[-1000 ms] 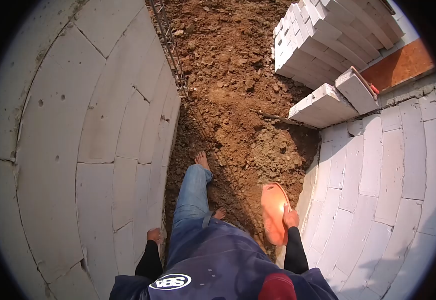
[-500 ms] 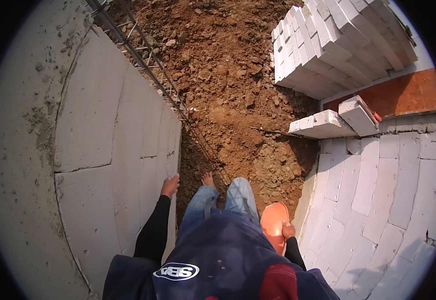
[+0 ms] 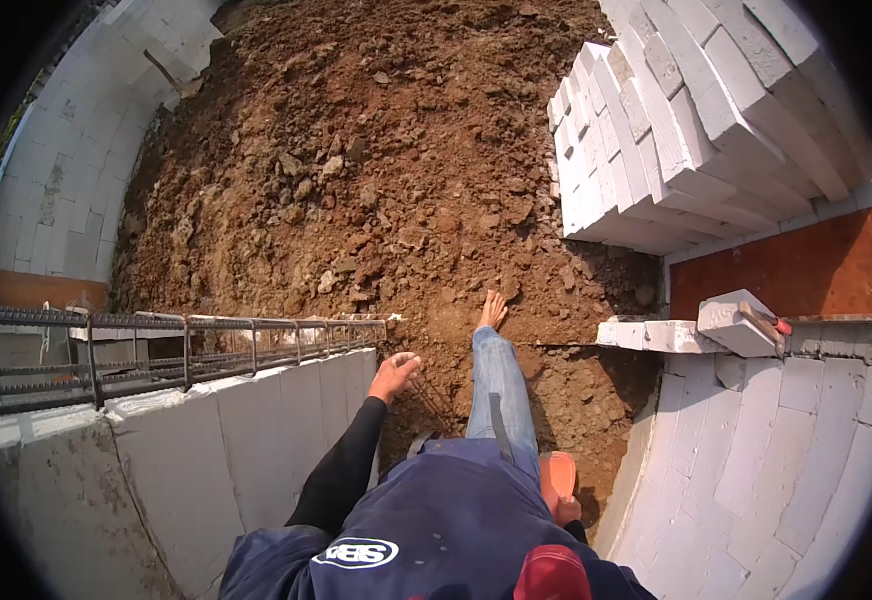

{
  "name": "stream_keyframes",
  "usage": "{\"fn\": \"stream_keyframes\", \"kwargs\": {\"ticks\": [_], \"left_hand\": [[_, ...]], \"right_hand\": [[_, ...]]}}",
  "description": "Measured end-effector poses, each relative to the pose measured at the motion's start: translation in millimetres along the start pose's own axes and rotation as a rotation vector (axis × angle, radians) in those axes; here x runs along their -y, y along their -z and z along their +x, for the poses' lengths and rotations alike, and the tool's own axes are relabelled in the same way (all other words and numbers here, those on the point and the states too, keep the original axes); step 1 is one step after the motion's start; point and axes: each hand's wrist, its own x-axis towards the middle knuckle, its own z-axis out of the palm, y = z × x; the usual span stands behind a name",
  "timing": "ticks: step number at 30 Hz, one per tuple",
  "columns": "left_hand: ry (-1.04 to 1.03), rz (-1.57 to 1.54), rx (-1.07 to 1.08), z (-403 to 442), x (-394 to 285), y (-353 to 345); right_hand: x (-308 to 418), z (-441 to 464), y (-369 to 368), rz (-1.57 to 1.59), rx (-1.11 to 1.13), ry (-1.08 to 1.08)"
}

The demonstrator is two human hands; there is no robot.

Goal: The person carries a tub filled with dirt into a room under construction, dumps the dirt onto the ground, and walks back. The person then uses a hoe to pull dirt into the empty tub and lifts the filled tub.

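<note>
My left hand (image 3: 396, 376) hangs beside the end of the left block wall (image 3: 286, 425), its fingers curled; whether anything small is in them I cannot make out. Low on the right, my right hand (image 3: 568, 511) grips the edge of an orange pan (image 3: 557, 473), which is partly hidden by my body. One bare foot (image 3: 493, 311) rests on the rough brown soil (image 3: 406, 180) ahead of me.
Steel rebar (image 3: 186, 350) runs along the left wall's top. Stacked white blocks (image 3: 656, 140) stand upper right, near an orange-brown board (image 3: 786, 265). Loose blocks and a red-handled tool (image 3: 764, 321) lie by the right wall (image 3: 756, 440). Another block wall (image 3: 71, 180) stands far left.
The view has moved forward and turned, showing more rebar and the far left wall. My left hand has come forward off the wall. The orange pan is now mostly hidden by my body.
</note>
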Motion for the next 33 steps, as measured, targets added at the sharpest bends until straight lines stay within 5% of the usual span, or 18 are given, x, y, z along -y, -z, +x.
{"fn": "stream_keyframes", "kwargs": {"ticks": [2, 3, 5, 9, 15, 24, 29, 33], "left_hand": [[0.172, 0.165, -0.121, 28.8, 25.2, 28.8], [0.285, 0.396, -0.158, 40.2, 31.6, 48.1], [0.384, 0.585, -0.191, 50.4, 22.2, 77.3], [0.349, -0.116, -0.351, 46.2, -50.5, 87.7], [0.115, -0.468, -0.399, 56.6, -166.0, 90.5], [0.648, -0.405, -0.528, 158.0, -156.9, 158.0], [0.594, -0.516, -0.560, 291.7, -268.2, 202.2], [0.214, -0.156, -0.359, 366.7, -519.7, 221.4]], "right_hand": [[45.8, 18.1, 38.4, 0.036, 0.075, -0.092], [56.5, 30.6, 39.6, 0.000, -0.124, -0.014], [77.7, 79.1, 81.5, -0.022, -0.075, 0.161], [214.2, 102.2, 216.6, 0.052, 0.086, 0.069], [383.0, 166.9, 300.4, 0.095, 0.064, 0.199], [592.0, 195.3, 319.8, -0.076, -0.074, 0.121], [680.9, 219.2, 301.9, -0.097, -0.067, 0.041], [785.7, 200.1, 319.6, 0.102, -0.057, 0.178]]}}
